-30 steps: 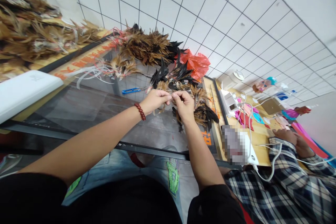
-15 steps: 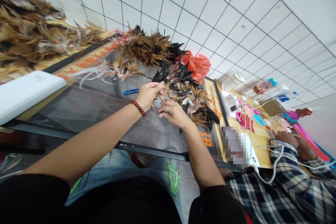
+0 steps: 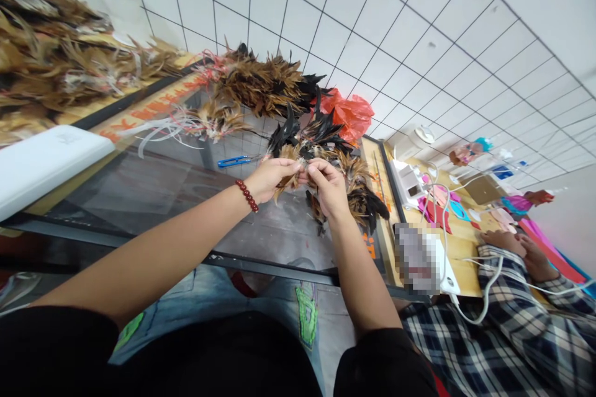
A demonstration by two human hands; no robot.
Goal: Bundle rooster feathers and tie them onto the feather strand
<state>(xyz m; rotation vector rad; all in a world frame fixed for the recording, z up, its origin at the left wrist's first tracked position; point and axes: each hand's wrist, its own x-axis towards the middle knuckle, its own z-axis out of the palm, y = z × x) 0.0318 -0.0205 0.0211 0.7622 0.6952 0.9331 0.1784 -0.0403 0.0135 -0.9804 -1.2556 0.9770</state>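
Over the glass-topped table (image 3: pixel 251 229), my left hand (image 3: pixel 272 178) pinches a small bunch of brown feathers (image 3: pixel 287 181). My right hand (image 3: pixel 328 186) meets it there, thumb and fingers closed at the pale quill ends; whatever lies between those fingertips is too small to make out. Behind and to the right of both hands spreads a loose pile of black and brown feathers (image 3: pixel 365 189). Blue thread snips (image 3: pixel 233 162) lie on the glass left of my left hand, not touched.
Tied feather bundles (image 3: pixel 265 80) lie at the back, by a red plastic bag (image 3: pixel 349 113). White ties (image 3: pixel 170 130) rest on the glass. A white box (image 3: pixel 56 164) stands left. At right, a co-worker's hands (image 3: pixel 521 248) rest at a wooden table with white cables (image 3: pixel 447 198).
My right hand has risen toward my left, and its fingers have closed by the feathers' quill ends. My left hand, still holding the bunch, has shifted slightly right.
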